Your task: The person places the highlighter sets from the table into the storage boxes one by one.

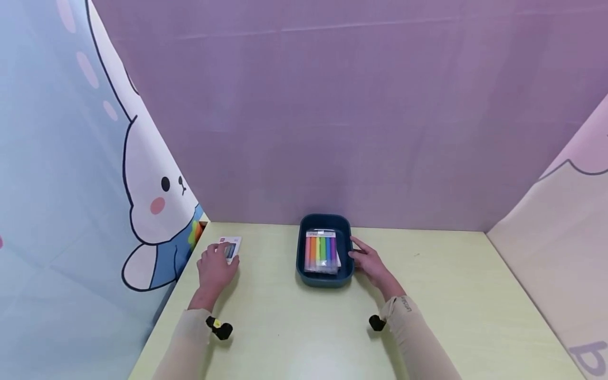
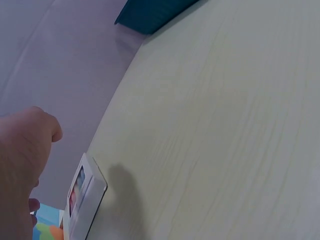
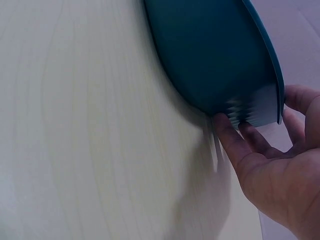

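Note:
My left hand is over a small flat white box with a dark picture or window on its face, at the table's far left. In the left wrist view the white box lies on the table, and the thumb stands apart from it. My right hand rests its fingers against the outer right wall of a dark teal bin. Those fairly straight fingers touch the bin's outside in the right wrist view. A clear pack of rainbow-coloured markers lies inside the bin, partly covering something white.
The pale wood-grain table meets a purple cloth backdrop just behind the bin. A printed blue cloth hangs along the left side, and a pale cloth along the right.

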`<state>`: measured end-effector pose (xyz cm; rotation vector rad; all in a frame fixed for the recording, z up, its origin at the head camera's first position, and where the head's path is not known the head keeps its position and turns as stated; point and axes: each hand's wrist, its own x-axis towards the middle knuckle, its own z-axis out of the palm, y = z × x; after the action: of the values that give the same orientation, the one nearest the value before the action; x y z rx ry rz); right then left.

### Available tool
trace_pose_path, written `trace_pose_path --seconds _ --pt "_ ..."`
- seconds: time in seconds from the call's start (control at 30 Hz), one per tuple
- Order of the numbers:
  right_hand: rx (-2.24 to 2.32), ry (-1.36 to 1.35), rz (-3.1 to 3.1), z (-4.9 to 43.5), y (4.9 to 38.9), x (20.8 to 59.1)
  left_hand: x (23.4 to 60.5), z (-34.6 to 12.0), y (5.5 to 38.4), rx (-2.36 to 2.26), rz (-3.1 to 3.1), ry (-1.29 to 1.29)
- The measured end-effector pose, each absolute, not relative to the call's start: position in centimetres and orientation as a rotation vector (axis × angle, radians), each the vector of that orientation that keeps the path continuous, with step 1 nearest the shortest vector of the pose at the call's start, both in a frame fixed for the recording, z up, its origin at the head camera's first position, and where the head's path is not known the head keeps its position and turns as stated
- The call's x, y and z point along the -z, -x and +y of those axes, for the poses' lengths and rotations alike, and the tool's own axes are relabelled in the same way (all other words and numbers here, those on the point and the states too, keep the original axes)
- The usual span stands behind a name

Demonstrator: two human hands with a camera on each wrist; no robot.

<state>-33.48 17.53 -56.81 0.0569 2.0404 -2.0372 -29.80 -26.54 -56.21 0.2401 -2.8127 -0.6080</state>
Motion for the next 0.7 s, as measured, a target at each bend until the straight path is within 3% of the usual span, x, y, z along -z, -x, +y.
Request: trace_pose_path --seconds 0.7 --pt "2.088 -0.051 2.015 17.3 33.4 57.4 57.7 -29.6 30.8 0.645 -2.952 -0.396"
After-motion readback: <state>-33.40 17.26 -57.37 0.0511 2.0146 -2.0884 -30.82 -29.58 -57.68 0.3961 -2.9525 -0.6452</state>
